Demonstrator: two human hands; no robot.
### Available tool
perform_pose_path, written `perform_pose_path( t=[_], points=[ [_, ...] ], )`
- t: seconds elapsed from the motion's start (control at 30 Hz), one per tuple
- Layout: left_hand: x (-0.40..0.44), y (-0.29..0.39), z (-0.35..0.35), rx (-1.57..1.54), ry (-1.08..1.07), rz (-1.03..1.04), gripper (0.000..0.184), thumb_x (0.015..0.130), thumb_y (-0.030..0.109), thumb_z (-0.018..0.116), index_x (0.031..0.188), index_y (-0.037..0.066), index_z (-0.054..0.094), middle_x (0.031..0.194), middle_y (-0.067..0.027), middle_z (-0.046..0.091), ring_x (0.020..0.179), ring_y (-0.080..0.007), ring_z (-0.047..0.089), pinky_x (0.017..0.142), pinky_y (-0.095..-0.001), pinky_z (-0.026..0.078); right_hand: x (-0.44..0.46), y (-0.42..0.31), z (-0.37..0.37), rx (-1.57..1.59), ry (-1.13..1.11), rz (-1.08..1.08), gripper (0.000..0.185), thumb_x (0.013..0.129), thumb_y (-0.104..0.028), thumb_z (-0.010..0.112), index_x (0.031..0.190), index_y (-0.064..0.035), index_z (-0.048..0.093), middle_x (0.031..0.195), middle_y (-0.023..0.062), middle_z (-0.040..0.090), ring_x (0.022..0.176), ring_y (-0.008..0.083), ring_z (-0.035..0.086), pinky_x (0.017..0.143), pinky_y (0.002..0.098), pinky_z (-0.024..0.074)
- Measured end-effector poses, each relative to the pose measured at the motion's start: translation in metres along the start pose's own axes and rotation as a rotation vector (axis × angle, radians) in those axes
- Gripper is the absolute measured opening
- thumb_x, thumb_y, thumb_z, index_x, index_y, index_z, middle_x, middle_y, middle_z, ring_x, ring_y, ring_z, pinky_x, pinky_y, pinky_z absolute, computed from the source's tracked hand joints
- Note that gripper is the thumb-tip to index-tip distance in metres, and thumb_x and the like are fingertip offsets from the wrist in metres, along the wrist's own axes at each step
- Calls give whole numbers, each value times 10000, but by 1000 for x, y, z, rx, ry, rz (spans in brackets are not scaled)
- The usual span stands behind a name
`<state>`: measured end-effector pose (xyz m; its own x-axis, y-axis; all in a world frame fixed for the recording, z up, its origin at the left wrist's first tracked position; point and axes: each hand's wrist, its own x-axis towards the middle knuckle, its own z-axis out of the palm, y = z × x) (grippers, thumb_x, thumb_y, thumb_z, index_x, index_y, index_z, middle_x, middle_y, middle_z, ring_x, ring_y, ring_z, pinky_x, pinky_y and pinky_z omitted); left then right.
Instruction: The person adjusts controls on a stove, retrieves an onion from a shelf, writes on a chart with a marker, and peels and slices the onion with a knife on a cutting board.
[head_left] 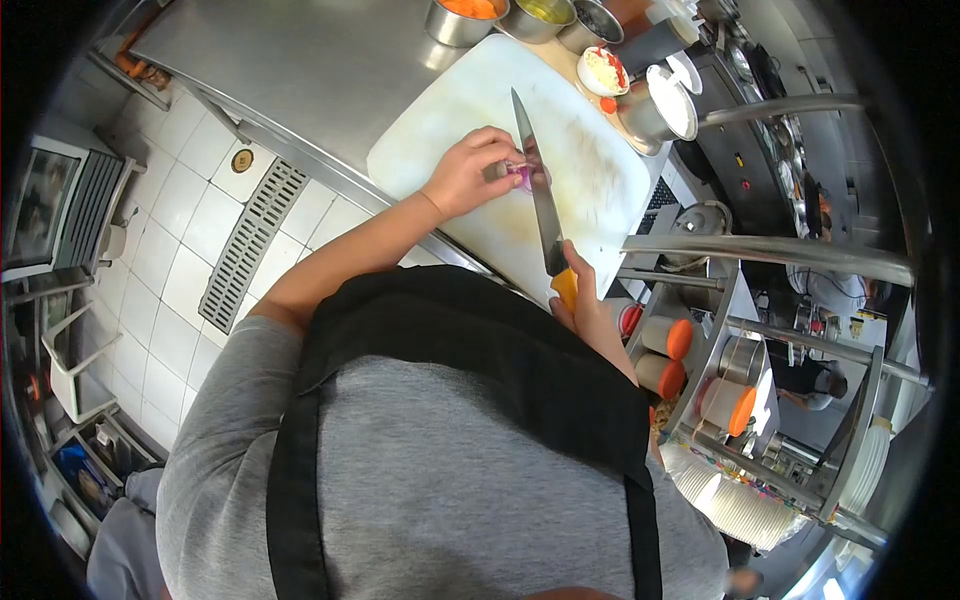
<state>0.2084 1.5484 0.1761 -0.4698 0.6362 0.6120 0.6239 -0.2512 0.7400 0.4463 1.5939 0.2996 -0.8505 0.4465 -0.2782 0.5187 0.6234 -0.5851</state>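
My left hand is closed, its fingertips pressed on a small piece of purple onion near the middle of the white cutting board. My right hand grips the yellow handle of a large chef's knife. The long blade lies across the board, pointing away from me, right beside the onion and my left fingertips. From this angle I cannot tell whether the edge is in the onion. Part of the onion is hidden by my fingers and the blade.
Beyond the board stand metal pots, one with orange pieces, and a white bowl of shredded food. A metal container is at the far right corner. To the right are steel rails and shelves with orange-lidded tubs.
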Motion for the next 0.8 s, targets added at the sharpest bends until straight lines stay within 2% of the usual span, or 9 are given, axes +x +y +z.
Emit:
perform_pose_path(
  t=[0.17,0.27,0.37,0.43,0.57,0.67,0.8],
  points=[
    [0,-3,1,-2,-1,3,203,683,109,724,873,110,653,954,-52,569,882,-228,578,779,-313,487,-12,-6,-2,-3,-74,139,709,847,-22,534,1413,-184,139,961,253,604,857,438,610,746,442,483],
    [0,-2,1,-14,-9,4,199,688,111,724,875,107,654,954,-52,570,880,-225,582,776,-312,489,-6,9,4,-3,-37,20,723,838,-28,537,1412,-181,124,935,260,603,839,445,608,724,456,483],
    [0,1,-1,-52,-26,-21,197,698,97,725,882,98,656,963,-53,573,883,-216,586,780,-306,488,29,53,34,10,-9,-90,734,829,-41,537,1410,-176,110,907,276,599,816,460,601,692,478,481],
    [-1,0,0,-76,-28,-69,205,707,69,728,899,88,659,983,-57,579,893,-203,590,791,-298,484,40,59,54,24,27,-34,715,834,-61,520,1409,-167,108,868,306,592,790,484,590,672,493,474],
    [-1,0,1,-62,14,-32,181,706,115,722,875,99,657,949,-51,567,859,-220,582,761,-307,488,34,25,19,71,-31,86,688,845,-59,509,1411,-155,129,856,325,592,796,483,591,689,483,476],
    [-2,-3,1,-52,19,-8,187,709,118,720,883,99,655,950,-53,565,867,-223,578,765,-309,484,15,15,3,19,37,18,682,848,-49,518,1411,-162,150,898,303,603,821,464,602,710,464,480],
    [-2,-2,1,-22,13,11,190,703,101,714,882,94,651,951,-56,563,884,-231,572,777,-312,480,-3,5,-5,13,-16,20,689,850,-34,528,1413,-179,160,931,260,613,842,443,613,725,441,482]
  ],
)
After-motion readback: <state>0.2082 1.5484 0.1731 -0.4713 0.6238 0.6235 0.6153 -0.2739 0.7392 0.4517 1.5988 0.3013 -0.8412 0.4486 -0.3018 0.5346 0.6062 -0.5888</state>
